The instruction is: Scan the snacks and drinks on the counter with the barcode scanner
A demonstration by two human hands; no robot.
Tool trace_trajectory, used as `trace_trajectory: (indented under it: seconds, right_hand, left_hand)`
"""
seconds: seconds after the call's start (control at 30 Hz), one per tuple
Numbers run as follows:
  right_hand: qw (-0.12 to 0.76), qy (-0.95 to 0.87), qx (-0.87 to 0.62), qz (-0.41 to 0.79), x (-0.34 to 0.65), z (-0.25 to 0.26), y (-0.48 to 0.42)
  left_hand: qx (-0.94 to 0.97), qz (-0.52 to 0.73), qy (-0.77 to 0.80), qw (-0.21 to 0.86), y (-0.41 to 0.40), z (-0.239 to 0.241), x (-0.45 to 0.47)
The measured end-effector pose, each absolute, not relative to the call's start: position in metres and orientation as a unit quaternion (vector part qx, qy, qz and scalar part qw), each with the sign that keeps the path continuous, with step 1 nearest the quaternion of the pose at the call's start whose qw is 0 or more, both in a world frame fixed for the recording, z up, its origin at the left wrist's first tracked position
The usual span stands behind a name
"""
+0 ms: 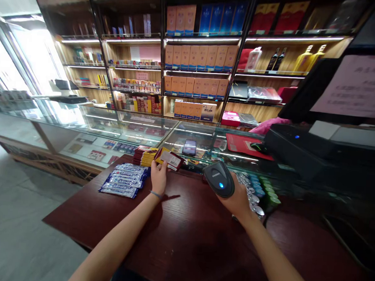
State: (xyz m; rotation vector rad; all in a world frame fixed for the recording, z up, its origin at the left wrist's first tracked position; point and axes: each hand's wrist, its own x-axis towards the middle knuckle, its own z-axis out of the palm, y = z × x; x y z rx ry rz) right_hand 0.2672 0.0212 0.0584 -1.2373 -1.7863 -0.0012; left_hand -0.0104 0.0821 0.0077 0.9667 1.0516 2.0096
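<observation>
My left hand (158,179) is closed on the near edge of a flat yellow and dark red packet (170,158), whose barcode label faces up. That packet is held just right of a stack of similar yellow and red packets (144,156). In my right hand (239,200) is a black barcode scanner (218,178) with a lit blue light, its head towards the packet but apart from it. Several blue and white wrapped packs (124,179) lie in a row left of my left hand. Small cans (258,188) with silver, blue and green tops stand beyond my right hand.
The dark red wooden table (182,236) meets a glass display counter (144,130). A phone-like device (189,147) and a red mat (242,144) with a mouse (258,147) lie on the glass. Black checkout equipment (300,150) stands at the right. Shelves of boxes (201,57) line the back wall.
</observation>
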Motion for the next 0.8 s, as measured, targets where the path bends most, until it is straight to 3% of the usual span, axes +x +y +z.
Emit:
trace_trajectory:
  seconds: [0.17,0.33,0.53,0.8]
  right_hand:
    - [0.473,-0.730,-0.491,0.049,0.259,0.054,0.005]
    - [0.460,-0.716,-0.484,0.203,0.230,0.043,-0.009]
    - [0.408,-0.685,-0.485,0.360,0.211,0.031,-0.010]
    - [0.350,-0.678,-0.530,0.369,0.213,0.019,-0.009]
  left_hand:
    - [0.282,0.752,0.361,0.474,0.069,-0.013,0.008]
    - [0.228,0.728,0.346,0.546,0.066,-0.033,0.006]
    - [0.217,0.731,0.341,0.550,0.070,-0.042,0.001]
    - [0.187,0.740,0.325,0.559,0.072,-0.042,-0.002]
